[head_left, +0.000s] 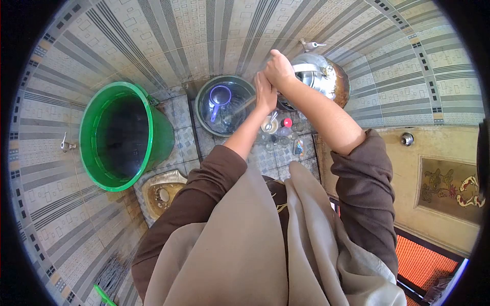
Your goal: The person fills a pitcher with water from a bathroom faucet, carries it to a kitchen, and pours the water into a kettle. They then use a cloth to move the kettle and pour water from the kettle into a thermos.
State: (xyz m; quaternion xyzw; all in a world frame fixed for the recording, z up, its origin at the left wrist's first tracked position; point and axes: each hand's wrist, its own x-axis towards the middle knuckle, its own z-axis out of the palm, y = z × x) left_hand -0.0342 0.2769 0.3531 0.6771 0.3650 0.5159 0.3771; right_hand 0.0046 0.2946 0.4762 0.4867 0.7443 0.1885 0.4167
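Observation:
My right hand [279, 70] is curled and closed, held up at the back of the floor in front of the large metal pot [337, 84]. Pressed against it from the left and slightly below is my left hand [265, 95], its fingers bent and partly hidden. Whatever lies between the two hands, if anything, cannot be made out. Left of my hands sits a round grey basin [201, 120] of water, with a purple dipper [220, 96] in it. Beneath my wrists stand several glasses and jars, among them a red-lidded jar [287, 123] and a cup with spoons [270, 124].
A big green bucket [86, 137] of dark water stands at left. Near it is a yellowish squat toilet [148, 196]. Taps stick out of the back wall [311, 46] and left wall [66, 145]. A small packet [298, 148] lies by the glasses; a door [403, 178] is at right.

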